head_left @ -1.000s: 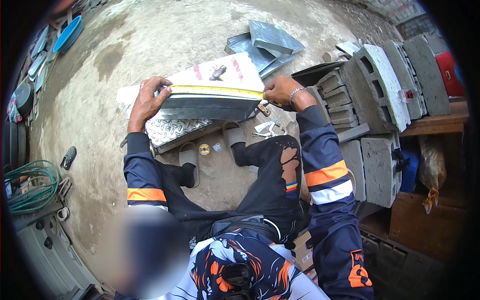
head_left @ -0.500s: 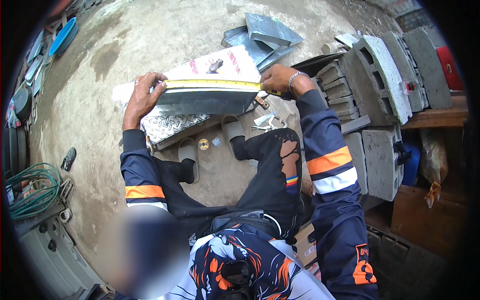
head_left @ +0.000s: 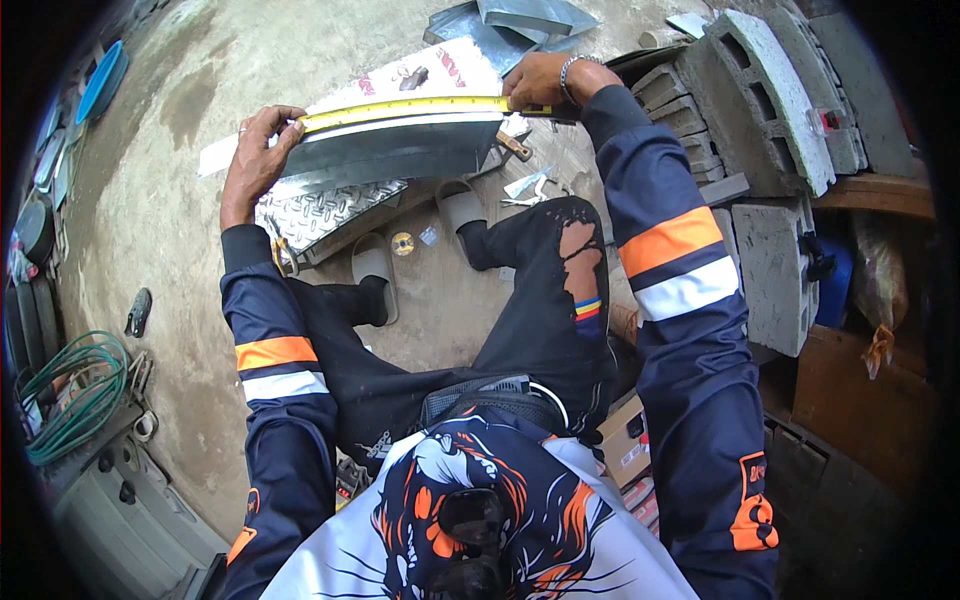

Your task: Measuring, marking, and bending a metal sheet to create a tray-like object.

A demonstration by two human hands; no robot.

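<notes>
A yellow tape measure [head_left: 400,107] is stretched along the far top edge of a bent sheet-metal piece [head_left: 395,153]. At the left end my left hand [head_left: 262,150] is closed, thumb and fingers pinching the tape's end at the metal's corner. My right hand [head_left: 538,82] is closed round the tape at the other end, near its dark case, which the fingers partly hide. Under the metal lies a silver diamond-plate board [head_left: 325,215]. A white printed sheet [head_left: 440,72] shows just beyond the tape.
Shiny folded metal pieces [head_left: 530,22] lie on the concrete at the far side. Hollow concrete blocks [head_left: 770,110] stand to the right. A small yellow disc [head_left: 402,243] lies between my slippered feet. At left are a coiled green hose [head_left: 75,400] and a blue basin [head_left: 100,80].
The whole scene sits higher in the picture, and my forearms show more. Both hands still hold the tape along the metal's edge.
</notes>
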